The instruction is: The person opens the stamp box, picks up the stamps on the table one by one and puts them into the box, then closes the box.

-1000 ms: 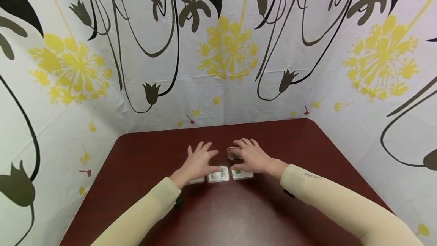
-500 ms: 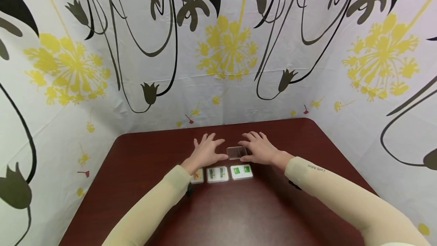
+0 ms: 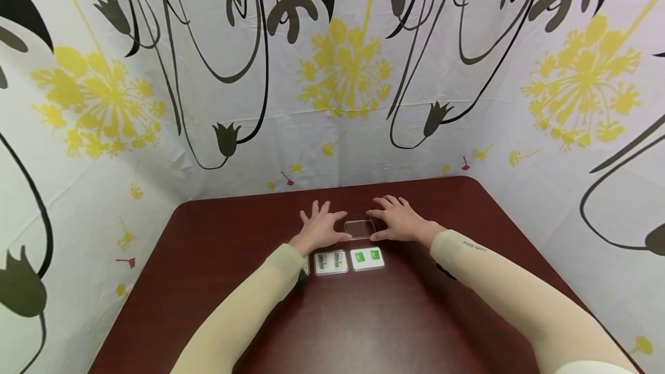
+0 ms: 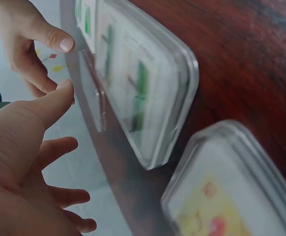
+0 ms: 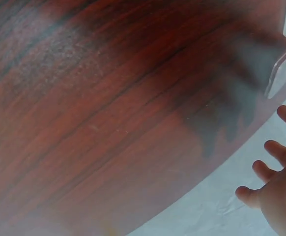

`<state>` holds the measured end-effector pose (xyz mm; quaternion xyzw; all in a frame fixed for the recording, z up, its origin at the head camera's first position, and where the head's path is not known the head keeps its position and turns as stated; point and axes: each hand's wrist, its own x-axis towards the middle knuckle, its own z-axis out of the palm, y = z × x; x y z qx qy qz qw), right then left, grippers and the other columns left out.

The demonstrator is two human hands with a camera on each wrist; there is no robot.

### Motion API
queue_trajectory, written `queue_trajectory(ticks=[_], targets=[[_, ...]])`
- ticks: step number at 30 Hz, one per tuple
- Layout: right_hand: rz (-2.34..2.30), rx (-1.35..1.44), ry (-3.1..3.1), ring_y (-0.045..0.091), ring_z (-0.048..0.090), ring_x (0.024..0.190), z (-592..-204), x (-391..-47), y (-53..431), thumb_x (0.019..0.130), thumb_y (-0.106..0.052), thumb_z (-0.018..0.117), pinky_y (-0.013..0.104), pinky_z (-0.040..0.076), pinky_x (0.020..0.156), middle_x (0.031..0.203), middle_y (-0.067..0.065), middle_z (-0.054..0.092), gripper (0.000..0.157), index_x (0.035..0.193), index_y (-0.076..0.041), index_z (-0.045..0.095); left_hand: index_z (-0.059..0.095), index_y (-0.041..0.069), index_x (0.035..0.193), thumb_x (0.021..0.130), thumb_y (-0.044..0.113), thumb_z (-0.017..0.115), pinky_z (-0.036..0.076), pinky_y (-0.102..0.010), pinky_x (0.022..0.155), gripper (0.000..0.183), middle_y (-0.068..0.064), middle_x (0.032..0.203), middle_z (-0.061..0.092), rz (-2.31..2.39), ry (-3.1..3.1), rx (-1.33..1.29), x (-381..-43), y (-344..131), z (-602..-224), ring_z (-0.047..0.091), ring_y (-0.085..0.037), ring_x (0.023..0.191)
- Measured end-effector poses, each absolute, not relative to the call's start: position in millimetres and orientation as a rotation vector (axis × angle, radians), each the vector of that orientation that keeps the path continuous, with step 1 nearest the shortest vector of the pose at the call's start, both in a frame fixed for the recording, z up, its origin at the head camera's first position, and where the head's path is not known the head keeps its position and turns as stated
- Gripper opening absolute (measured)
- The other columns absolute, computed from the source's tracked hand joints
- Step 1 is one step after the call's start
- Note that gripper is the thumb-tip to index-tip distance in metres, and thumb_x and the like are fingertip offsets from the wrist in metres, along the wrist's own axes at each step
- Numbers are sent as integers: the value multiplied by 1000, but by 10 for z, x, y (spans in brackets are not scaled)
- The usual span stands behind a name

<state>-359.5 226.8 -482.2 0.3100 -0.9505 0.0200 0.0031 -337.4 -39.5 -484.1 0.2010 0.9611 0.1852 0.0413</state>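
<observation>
A clear, shallow plastic box or lid (image 3: 359, 229) lies on the dark red table between my two hands. My left hand (image 3: 320, 228) is at its left side, fingers spread and thumb pointing toward its near left corner. On the opposite side my right hand (image 3: 400, 221) has its fingers spread too, thumb close to the near right corner. Neither hand grips anything. Nearer to me sit a clear case with two green squares (image 3: 367, 258) and one with two green pictures (image 3: 331, 262). A third case, with a yellow and red picture (image 4: 214, 209), is mostly hidden by my left wrist in the head view.
The wood-grain table (image 3: 332, 316) has rounded far corners. A white cloth (image 3: 280, 85) with yellow flowers and dark stems hangs behind it and along both sides.
Both hands have moved away from me, off the row of cases, to either side of the clear box. The left hand has also shifted right. The cases stay where they were.
</observation>
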Motion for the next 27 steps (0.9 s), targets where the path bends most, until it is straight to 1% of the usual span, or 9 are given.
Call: queue_trajectory(ticks=[8, 14, 20, 27], targets=[[83, 939, -3007, 40, 29, 143, -4896, -3601, 2269, 86, -68, 67, 69, 25, 107, 157, 16, 36, 75, 146, -24, 56, 56, 28, 146, 87, 57, 73, 4, -79, 106, 68, -20, 164, 19, 526, 2896, 601, -3387, -349, -4929, -2, -51, 149], [150, 918, -3004, 40, 32, 141, -4926, -3587, 2267, 85, -65, 69, 70, 26, 105, 155, 17, 38, 70, 141, -24, 61, 58, 27, 144, 87, 54, 75, 5, -79, 105, 66, -20, 162, 24, 537, 2905, 614, -3412, -315, -4946, 2, -53, 148], [178, 896, -2990, 39, 34, 140, -4977, -3593, 2263, 86, -63, 70, 68, 28, 105, 153, 17, 40, 66, 140, -26, 63, 64, 22, 139, 87, 50, 76, 7, -79, 105, 60, -19, 160, 28, 568, 2925, 613, -3429, -291, -4964, 4, -50, 149], [228, 928, -2956, 38, 35, 139, -5012, -3580, 2256, 87, -58, 71, 67, 30, 105, 152, 16, 42, 62, 137, -22, 66, 67, 19, 135, 88, 46, 77, 6, -77, 107, 55, -19, 161, 28, 549, 2949, 654, -3440, -265, -4986, 5, -49, 149]])
